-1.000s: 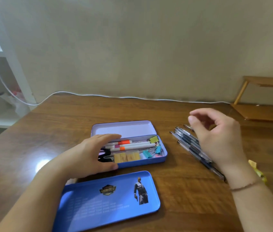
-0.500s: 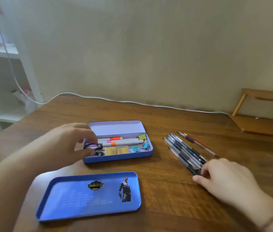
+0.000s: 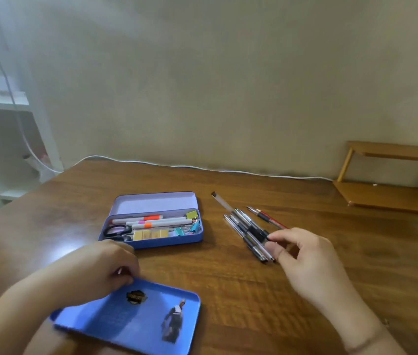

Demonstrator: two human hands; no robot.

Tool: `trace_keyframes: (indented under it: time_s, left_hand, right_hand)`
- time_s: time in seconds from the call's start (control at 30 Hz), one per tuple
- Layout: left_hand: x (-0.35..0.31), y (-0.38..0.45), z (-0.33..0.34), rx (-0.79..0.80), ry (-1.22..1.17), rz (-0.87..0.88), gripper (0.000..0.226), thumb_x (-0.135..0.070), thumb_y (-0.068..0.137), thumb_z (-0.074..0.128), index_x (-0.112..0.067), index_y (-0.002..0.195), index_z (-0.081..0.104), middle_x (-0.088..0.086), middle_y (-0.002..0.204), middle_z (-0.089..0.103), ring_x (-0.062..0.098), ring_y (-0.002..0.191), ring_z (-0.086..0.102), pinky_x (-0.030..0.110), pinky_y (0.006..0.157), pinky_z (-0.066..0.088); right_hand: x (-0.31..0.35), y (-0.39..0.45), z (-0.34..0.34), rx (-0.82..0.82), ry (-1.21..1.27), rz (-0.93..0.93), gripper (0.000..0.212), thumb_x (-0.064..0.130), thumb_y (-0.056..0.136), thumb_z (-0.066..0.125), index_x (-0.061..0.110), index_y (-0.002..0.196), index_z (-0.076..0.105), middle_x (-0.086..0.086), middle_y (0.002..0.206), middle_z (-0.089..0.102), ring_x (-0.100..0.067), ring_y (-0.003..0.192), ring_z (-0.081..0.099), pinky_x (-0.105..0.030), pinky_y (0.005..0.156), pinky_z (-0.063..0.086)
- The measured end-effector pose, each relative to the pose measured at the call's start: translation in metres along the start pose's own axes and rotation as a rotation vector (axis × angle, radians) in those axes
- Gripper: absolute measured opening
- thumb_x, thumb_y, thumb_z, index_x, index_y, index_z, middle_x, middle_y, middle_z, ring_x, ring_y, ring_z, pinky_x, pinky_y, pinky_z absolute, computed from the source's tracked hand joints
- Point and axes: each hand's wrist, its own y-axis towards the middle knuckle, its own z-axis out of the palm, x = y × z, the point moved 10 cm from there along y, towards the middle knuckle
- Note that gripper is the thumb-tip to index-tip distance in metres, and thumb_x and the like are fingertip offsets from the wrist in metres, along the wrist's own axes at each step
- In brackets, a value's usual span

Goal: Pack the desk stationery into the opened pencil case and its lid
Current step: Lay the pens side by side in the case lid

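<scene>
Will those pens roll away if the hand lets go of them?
Probably a little. The pens look round and smooth, and the wooden desk is shiny, so loose ones could roll or slide. They look stiff and light. The right hand pinches only their near ends, so the bundle may fan apart.

On the wooden desk (image 3: 228, 290) the open pencil case (image 3: 151, 240) sits mid-table with markers, scissors and clips inside — its blue lid (image 3: 136, 321) lies nearer, the left hand (image 3: 100, 267) pinching its far edge. To the right, the right hand (image 3: 302, 262) pinches a bundle of pens (image 3: 248, 231); one red pen (image 3: 269, 218) lies just beyond.
</scene>
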Motion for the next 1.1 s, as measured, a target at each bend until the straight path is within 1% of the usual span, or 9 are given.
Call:
trace_keyframes:
  time_s: [0.13,0.23,0.33,0.43,0.5,0.67,0.83,0.97,1.1]
  left_hand:
    - [-0.066,0.047,0.005,-0.003,-0.087,0.116,0.013,-0.032,0.086,0.065,-0.033,0.097,0.073,-0.017,0.094,0.063,-0.001,0.084,0.056,0.015,0.079,0.045]
    - [-0.096,0.074,0.005,0.013,-0.177,0.153,0.015,-0.032,0.087,0.067,-0.032,0.1,0.074,-0.023,0.091,0.062,-0.006,0.08,0.056,0.003,0.075,0.039]
    - [-0.085,0.08,0.007,0.114,-0.321,0.101,0.021,-0.028,0.088,0.068,-0.035,0.108,0.07,-0.022,0.093,0.067,-0.004,0.086,0.061,0.007,0.075,0.044]
    - [-0.061,0.073,0.004,0.13,-0.634,0.085,0.042,0.005,0.087,0.054,-0.027,0.108,0.071,-0.003,0.099,0.073,0.01,0.084,0.067,0.026,0.077,0.053]
    - [-0.056,0.07,0.0,0.062,-0.808,0.09,0.041,0.006,0.089,0.049,-0.023,0.106,0.072,0.006,0.099,0.074,0.016,0.081,0.066,0.03,0.075,0.053]
    - [-0.093,0.078,0.01,0.006,-0.363,0.273,0.018,-0.036,0.087,0.069,-0.033,0.105,0.071,-0.012,0.097,0.068,0.006,0.089,0.064,0.03,0.082,0.052]
    - [-0.096,0.077,0.006,-0.039,-0.397,0.315,0.018,-0.028,0.086,0.071,-0.028,0.103,0.073,-0.012,0.097,0.066,0.005,0.087,0.062,0.023,0.077,0.051]
    - [-0.097,0.077,0.006,-0.041,-0.458,0.336,0.016,-0.025,0.084,0.071,-0.028,0.099,0.073,-0.012,0.093,0.065,0.006,0.084,0.061,0.024,0.072,0.052]
    - [-0.099,0.076,0.005,-0.052,-0.456,0.347,0.016,-0.025,0.083,0.07,-0.029,0.099,0.072,-0.014,0.09,0.064,0.002,0.082,0.059,0.017,0.07,0.049]
  right_hand:
    - [0.006,0.002,-0.007,0.043,0.237,-0.14,0.02,0.023,0.08,0.076,0.043,0.082,0.071,0.02,0.08,0.069,-0.002,0.082,0.062,-0.01,0.064,0.042]
    - [0.004,0.003,0.002,0.159,0.28,-0.165,0.015,0.026,0.077,0.078,0.041,0.079,0.075,0.019,0.084,0.069,-0.006,0.082,0.063,-0.017,0.068,0.048]
    - [-0.002,0.001,0.015,0.267,0.165,-0.18,0.013,0.036,0.078,0.077,0.04,0.09,0.075,0.021,0.085,0.067,-0.003,0.085,0.061,-0.032,0.074,0.052]
    - [0.002,-0.003,0.03,0.324,-0.004,-0.223,0.017,0.05,0.078,0.07,0.044,0.095,0.072,0.023,0.088,0.064,0.003,0.092,0.054,-0.028,0.078,0.048]
    - [0.007,-0.003,0.037,0.311,-0.094,-0.238,0.023,0.056,0.079,0.065,0.045,0.099,0.07,0.024,0.09,0.064,0.003,0.094,0.049,-0.025,0.078,0.046]
    - [0.01,-0.004,0.047,0.3,-0.188,-0.244,0.029,0.061,0.081,0.06,0.041,0.101,0.069,0.024,0.092,0.054,0.001,0.096,0.043,-0.019,0.076,0.042]
    - [0.008,-0.004,0.052,0.299,-0.228,-0.196,0.029,0.062,0.079,0.06,0.045,0.102,0.059,0.027,0.098,0.052,0.004,0.099,0.044,-0.018,0.079,0.044]
    - [-0.006,0.01,0.029,0.131,-0.111,-0.015,0.021,0.059,0.079,0.062,0.039,0.082,0.067,0.022,0.078,0.06,0.004,0.08,0.053,-0.019,0.061,0.042]
    - [-0.014,0.032,0.036,0.128,-0.399,0.138,0.023,0.058,0.082,0.062,0.036,0.074,0.064,0.019,0.075,0.058,0.0,0.071,0.052,-0.021,0.053,0.042]
